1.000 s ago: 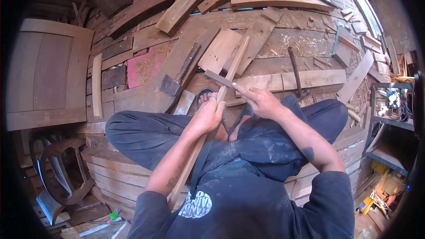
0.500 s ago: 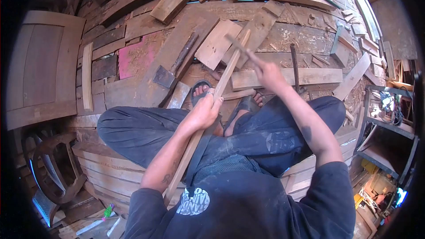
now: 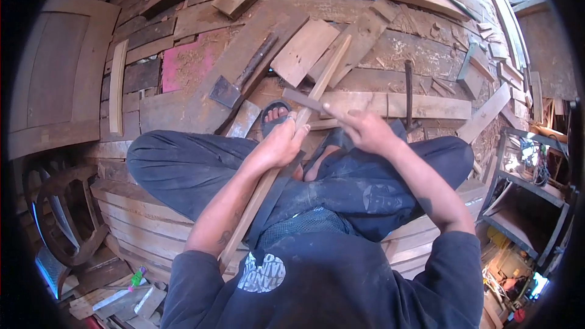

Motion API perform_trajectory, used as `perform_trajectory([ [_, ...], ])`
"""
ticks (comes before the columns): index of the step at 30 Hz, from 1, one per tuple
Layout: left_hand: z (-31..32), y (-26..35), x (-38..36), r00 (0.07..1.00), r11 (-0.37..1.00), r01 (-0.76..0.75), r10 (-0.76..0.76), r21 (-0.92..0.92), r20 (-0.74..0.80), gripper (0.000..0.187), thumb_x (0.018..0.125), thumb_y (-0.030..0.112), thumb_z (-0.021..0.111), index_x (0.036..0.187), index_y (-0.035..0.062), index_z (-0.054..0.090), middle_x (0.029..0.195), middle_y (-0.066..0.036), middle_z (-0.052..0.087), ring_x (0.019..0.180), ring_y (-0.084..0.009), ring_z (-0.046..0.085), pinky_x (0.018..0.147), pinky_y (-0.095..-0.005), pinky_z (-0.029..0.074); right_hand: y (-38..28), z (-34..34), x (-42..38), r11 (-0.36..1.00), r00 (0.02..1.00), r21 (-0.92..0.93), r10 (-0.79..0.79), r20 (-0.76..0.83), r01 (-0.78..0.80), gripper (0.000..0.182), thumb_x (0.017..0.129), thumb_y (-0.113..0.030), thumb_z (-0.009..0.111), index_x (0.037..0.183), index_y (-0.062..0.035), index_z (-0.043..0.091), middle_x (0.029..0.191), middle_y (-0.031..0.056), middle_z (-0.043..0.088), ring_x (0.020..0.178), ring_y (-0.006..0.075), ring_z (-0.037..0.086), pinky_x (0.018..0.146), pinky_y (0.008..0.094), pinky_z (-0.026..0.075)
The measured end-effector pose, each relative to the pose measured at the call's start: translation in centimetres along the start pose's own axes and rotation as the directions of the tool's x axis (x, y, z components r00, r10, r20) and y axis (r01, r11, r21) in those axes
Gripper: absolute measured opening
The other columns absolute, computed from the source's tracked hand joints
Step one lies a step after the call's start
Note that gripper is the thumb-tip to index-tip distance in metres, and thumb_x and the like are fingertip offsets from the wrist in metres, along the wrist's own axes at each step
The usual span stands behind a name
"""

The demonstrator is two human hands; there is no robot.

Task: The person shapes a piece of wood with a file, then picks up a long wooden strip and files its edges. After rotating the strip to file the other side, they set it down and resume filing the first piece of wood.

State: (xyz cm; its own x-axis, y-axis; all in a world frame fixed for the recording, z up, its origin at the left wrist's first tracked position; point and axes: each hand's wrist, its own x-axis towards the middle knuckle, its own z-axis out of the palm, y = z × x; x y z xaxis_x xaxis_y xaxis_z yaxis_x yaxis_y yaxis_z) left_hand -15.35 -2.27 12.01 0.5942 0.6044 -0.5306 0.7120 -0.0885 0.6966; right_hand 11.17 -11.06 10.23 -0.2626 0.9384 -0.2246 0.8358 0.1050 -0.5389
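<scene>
A long, narrow wooden strip [image 3: 329, 73] slants from under my left arm across my lap, its tapered end pointing up and away. My left hand [image 3: 281, 143] is wrapped round the strip near its middle. In my right hand [image 3: 365, 129] is a flat, file-like tool [image 3: 303, 99], its blade lying across the strip just beyond my left hand. The tool's handle is mostly hidden by the fingers. Beyond the strip a pale wooden block [image 3: 304, 52] rests on other boards.
A hammer-like tool with a broad metal head [image 3: 225, 92] lies on a board at the left. Planks [image 3: 429, 106], a dark metal bar [image 3: 409, 94] and shavings cover the floor. Curved wooden frames [image 3: 64, 216] stand at the lower left, a metal rack [image 3: 527, 207] at the right.
My right hand has moved down toward my lap, bringing the tool along the strip closer to my left hand. My left hand still grips the strip, and the camera view has shifted slightly.
</scene>
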Motion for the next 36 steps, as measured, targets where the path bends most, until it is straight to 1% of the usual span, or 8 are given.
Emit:
perform_trajectory([
  [3,-1.8,2.2,-0.4,0.968,0.958,0.184,-0.138,-0.218,0.210,0.057,0.111,0.035,0.048,0.138,-0.0149,0.041,0.128,-0.047,0.052,0.131,-0.0569,0.051,0.114,-0.0499,0.039,1.0,-0.5,0.0,0.975,0.983,0.175,0.158,-0.091,-0.141,0.062,0.102,-0.008,0.057,0.159,-0.0293,0.049,0.089,0.0175,0.074,0.083,0.0310,0.077,0.080,0.0435,0.063],
  [6,-0.4,0.0,0.3,1.000,0.997,-0.025,0.026,-0.070,0.003,0.056,0.111,0.034,0.048,0.135,-0.0164,0.042,0.123,-0.048,0.055,0.130,-0.0547,0.053,0.111,-0.0505,0.042,0.3,-2.3,-0.8,0.981,0.983,0.153,0.138,-0.123,-0.119,0.064,0.103,-0.002,0.053,0.160,-0.0294,0.048,0.084,0.0165,0.073,0.073,0.0252,0.078,0.075,0.0401,0.064],
  [11,0.6,-0.2,0.7,1.000,1.000,-0.004,0.004,-0.003,0.025,0.062,0.111,0.034,0.048,0.142,-0.0195,0.041,0.139,-0.050,0.047,0.143,-0.0566,0.043,0.124,-0.0489,0.030,-1.6,-1.1,2.8,0.979,0.973,0.034,0.204,-0.109,-0.201,0.063,0.104,-0.017,0.052,0.163,-0.0336,0.041,0.089,0.0238,0.073,0.082,0.0464,0.072,0.077,0.0586,0.058],
  [17,0.8,-1.3,0.7,1.000,0.995,0.000,-0.002,-0.104,-0.017,0.052,0.111,0.036,0.049,0.130,-0.0122,0.050,0.114,-0.040,0.060,0.120,-0.0543,0.056,0.108,-0.0506,0.041,-0.8,-2.1,-0.9,0.981,0.980,0.032,0.191,-0.053,-0.189,0.061,0.104,-0.020,0.055,0.162,-0.0340,0.042,0.087,0.0265,0.072,0.081,0.0455,0.072,0.076,0.0579,0.058],
  [18,0.3,-0.7,0.6,1.000,0.995,0.012,-0.011,-0.104,0.013,0.059,0.111,0.035,0.048,0.140,-0.0162,0.043,0.133,-0.042,0.051,0.136,-0.0530,0.045,0.118,-0.0485,0.033,-0.8,-2.6,-1.8,0.978,0.979,0.056,0.202,-0.002,-0.202,0.061,0.104,-0.020,0.055,0.162,-0.0341,0.043,0.087,0.0265,0.072,0.081,0.0455,0.072,0.075,0.0579,0.058],
  [25,3.2,-3.9,2.3,0.909,0.925,-0.201,0.299,0.321,-0.290,0.046,0.110,0.036,0.052,0.115,-0.0102,0.055,0.103,-0.045,0.066,0.110,-0.0597,0.062,0.100,-0.0566,0.045,-1.3,-3.1,3.7,0.958,0.958,-0.056,0.275,-0.084,-0.280,0.053,0.108,-0.022,0.053,0.159,-0.0353,0.048,0.089,0.0237,0.074,0.082,0.0455,0.072,0.078,0.0554,0.058],
  [28,0.3,-0.6,0.9,0.998,0.996,0.042,-0.038,-0.079,0.051,0.067,0.112,0.035,0.048,0.145,-0.0214,0.040,0.143,-0.045,0.050,0.145,-0.0525,0.043,0.123,-0.0468,0.033,-0.7,-3.1,4.6,0.958,0.961,-0.101,0.262,-0.084,-0.270,0.053,0.109,-0.022,0.053,0.159,-0.0350,0.048,0.087,0.0259,0.072,0.081,0.0463,0.071,0.077,0.0572,0.056],
  [36,0.4,-0.5,1.2,0.999,0.999,0.033,-0.033,0.043,-0.001,0.056,0.110,0.033,0.051,0.133,-0.0178,0.048,0.124,-0.046,0.058,0.118,-0.0582,0.060,0.110,-0.0526,0.042,-1.5,-4.4,0.3,0.947,0.948,0.071,0.316,-0.028,-0.314,0.056,0.106,-0.019,0.054,0.160,-0.0318,0.048,0.085,0.0288,0.071,0.082,0.0501,0.069,0.077,0.0584,0.055],
])
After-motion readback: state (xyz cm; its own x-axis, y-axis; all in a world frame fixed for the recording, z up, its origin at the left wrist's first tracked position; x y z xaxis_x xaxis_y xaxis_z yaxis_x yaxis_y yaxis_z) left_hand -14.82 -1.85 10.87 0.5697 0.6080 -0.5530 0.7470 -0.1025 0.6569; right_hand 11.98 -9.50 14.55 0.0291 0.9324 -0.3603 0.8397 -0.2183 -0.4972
